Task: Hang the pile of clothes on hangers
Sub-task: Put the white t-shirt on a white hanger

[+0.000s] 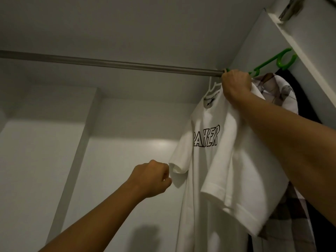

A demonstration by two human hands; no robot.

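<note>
Right hand [236,84] is gripping tee [209,160] at rail [109,61] | left hand [154,179] is curling at sleeve [179,160], hold unclear

Count, placed off the rail [109,62] (x1):
- Hangers x2, both at the rail's right end: 1 white [211,88], 1 green [272,60]. Can't tell if the green is one piece or two.
- Garments x3, all under the rail's right end: 1 white tee [209,179], 1 plaid shirt [280,90], 1 dark item [307,106].
- Hands x2: right hand [236,84] at the rail, left hand [152,177] below it.
- Hinge [291,8] x1, above the rail's right end.
</note>
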